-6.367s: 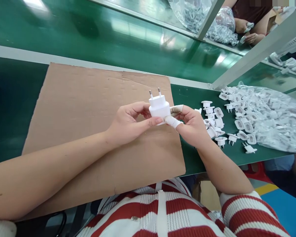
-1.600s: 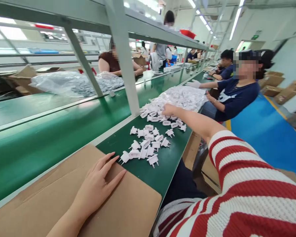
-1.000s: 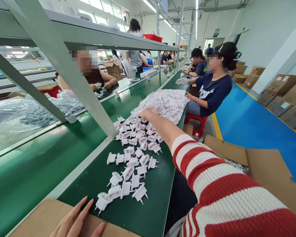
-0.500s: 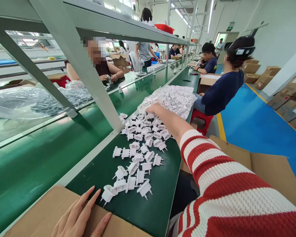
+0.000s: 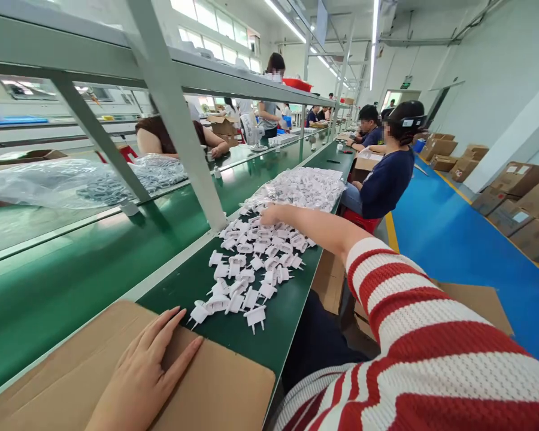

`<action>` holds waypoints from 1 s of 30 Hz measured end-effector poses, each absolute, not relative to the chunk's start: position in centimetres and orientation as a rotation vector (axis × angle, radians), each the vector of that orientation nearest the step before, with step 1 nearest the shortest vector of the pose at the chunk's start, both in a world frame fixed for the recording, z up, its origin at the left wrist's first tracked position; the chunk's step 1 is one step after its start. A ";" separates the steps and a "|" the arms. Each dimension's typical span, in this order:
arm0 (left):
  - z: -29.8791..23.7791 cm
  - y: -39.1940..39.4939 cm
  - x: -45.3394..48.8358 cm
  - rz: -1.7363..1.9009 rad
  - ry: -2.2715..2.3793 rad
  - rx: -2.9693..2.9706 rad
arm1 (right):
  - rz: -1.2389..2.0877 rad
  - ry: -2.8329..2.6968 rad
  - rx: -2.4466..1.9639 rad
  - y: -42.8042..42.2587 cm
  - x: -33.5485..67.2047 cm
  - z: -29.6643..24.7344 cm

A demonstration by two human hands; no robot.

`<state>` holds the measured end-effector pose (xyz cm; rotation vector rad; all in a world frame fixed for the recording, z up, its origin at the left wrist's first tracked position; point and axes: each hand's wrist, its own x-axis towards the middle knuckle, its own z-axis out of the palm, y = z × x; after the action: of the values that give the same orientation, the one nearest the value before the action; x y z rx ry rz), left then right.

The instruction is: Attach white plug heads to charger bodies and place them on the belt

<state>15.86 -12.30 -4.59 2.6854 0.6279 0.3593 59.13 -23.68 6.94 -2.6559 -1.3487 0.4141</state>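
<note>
My left hand (image 5: 148, 371) lies flat and open on a brown cardboard sheet (image 5: 63, 377), its fingertips near the sheet's far edge. Just beyond it, several white plug parts (image 5: 251, 269) with two metal pins each lie scattered on the dark green table. My right arm, in a red-and-white striped sleeve, stretches over them. My right hand (image 5: 272, 214) rests at the far end of the scatter, where the parts spill from a clear plastic bag (image 5: 305, 182). Its fingers are turned away from me and hidden.
A green conveyor belt (image 5: 72, 269) runs along the left under a grey metal frame, with a slanted post (image 5: 179, 120) close to the parts. Another bag (image 5: 72, 179) lies across the belt. A person in navy (image 5: 386, 179) sits further along. Cardboard boxes (image 5: 521, 197) line the right wall.
Earlier both hands held a white charger plug over the cardboard. Now my left hand lies flat on the cardboard and my right hand has reached to the bag end of the parts.
</note>
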 end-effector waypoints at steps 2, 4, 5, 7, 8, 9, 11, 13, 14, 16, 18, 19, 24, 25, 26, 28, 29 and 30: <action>-4.4 -12.6 15.8 0.366 0.623 2.677 | 0.425 -1.388 -2.761 -24.1 57.7 7.5; -4.2 -13.2 15.8 0.366 0.612 2.669 | 0.416 -1.469 -2.837 -24.4 56.5 7.9; -4.1 -13.4 15.8 0.369 0.608 2.665 | 0.397 -1.521 -2.860 -24.4 56.1 8.1; -3.9 -13.8 15.8 0.383 0.612 2.664 | 0.350 -1.641 -2.881 -24.5 55.6 8.5; -3.8 -13.9 15.8 0.393 0.610 2.669 | 0.326 -1.704 -2.877 -24.5 55.4 8.6; -3.7 -14.1 15.8 0.401 0.608 2.674 | 0.303 -1.760 -2.872 -24.6 55.3 8.8; -3.5 -14.3 15.8 0.408 0.590 2.683 | 0.260 -1.846 -2.875 -24.7 55.0 9.4; -3.2 -14.5 15.7 0.404 0.557 2.688 | 0.220 -1.889 -2.906 -24.7 54.6 10.1; -3.1 -14.6 15.7 0.401 0.533 2.692 | 0.202 -1.899 -2.928 -24.7 54.3 10.6; -2.9 -14.7 15.6 0.402 0.480 2.706 | 0.173 -1.912 -2.964 -24.3 53.6 11.4; -2.7 -14.8 15.6 0.408 0.436 2.718 | 0.155 -1.941 -2.958 -23.8 52.6 12.0; -2.7 -14.9 15.5 0.408 0.420 2.721 | 0.148 -1.969 -2.929 -23.5 51.8 12.1; -2.6 -14.8 15.5 0.413 0.352 2.705 | 0.164 -2.206 -2.524 -23.2 45.0 10.6; -2.7 -14.7 15.5 0.439 0.348 2.692 | 0.240 -2.300 -2.322 -23.3 43.3 9.9; -2.7 -14.5 15.5 0.480 0.357 2.675 | 0.338 -2.399 -2.128 -23.5 41.6 9.3; -2.8 -14.3 15.4 0.592 0.399 2.629 | 0.325 -2.528 -2.046 -23.8 38.5 8.0; -2.9 -14.1 15.3 0.648 0.426 2.607 | 0.267 -2.586 -2.110 -23.9 37.2 7.5; -3.0 -13.9 15.2 0.691 0.454 2.591 | 0.232 -2.619 -2.157 -24.0 36.2 7.1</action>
<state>15.19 -13.94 -2.95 2.5907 0.4536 0.6906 36.18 -24.00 7.13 -2.1566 -2.6189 0.2317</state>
